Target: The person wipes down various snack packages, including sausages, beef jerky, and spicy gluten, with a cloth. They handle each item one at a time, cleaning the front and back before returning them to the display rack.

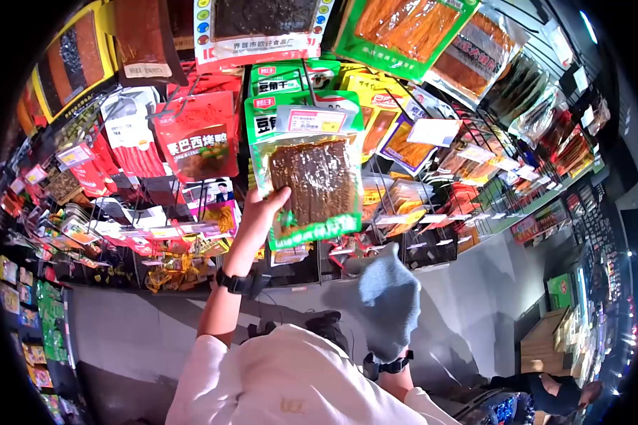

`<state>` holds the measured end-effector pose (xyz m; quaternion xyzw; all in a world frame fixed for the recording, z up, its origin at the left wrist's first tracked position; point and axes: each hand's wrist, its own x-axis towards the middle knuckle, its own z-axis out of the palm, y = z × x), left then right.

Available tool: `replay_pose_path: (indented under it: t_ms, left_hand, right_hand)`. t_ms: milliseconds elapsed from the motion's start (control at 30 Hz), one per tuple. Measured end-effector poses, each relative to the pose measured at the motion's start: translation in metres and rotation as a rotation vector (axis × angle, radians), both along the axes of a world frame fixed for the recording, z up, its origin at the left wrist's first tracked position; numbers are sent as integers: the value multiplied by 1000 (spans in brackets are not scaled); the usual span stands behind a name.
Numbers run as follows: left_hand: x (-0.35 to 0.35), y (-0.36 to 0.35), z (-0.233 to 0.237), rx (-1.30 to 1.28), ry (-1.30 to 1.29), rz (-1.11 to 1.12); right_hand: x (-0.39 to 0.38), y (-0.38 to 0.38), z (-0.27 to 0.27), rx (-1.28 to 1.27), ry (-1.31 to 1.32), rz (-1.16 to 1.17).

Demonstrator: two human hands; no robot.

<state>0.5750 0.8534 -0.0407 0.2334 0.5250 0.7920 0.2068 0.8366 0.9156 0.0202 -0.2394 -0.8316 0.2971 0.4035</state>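
My left hand (266, 205) grips the lower left edge of a green packet (308, 184) with a clear window showing brown strips, its thumb on the front. The packet is upright before a display hook, with a price tag (315, 120) across its upper part. A similar green packet (280, 78) hangs behind it. My right hand is hidden under a grey-blue cloth (390, 301), low and right of the packet, over the floor; its fingers do not show.
Red packets (197, 138) hang left of the held one, yellow ones (379, 106) to the right. Metal hooks and price tags jut out along the rack. A wooden box (542, 347) stands on the grey floor (468, 304) at right. Part of another person (563, 397) shows at lower right.
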Motion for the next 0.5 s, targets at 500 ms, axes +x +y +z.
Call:
replay_pose_path:
  t_ms: [500]
  left_hand:
    - [108, -83, 29, 11, -283, -114]
  right_hand:
    - [-6, 2, 23, 188, -56, 31]
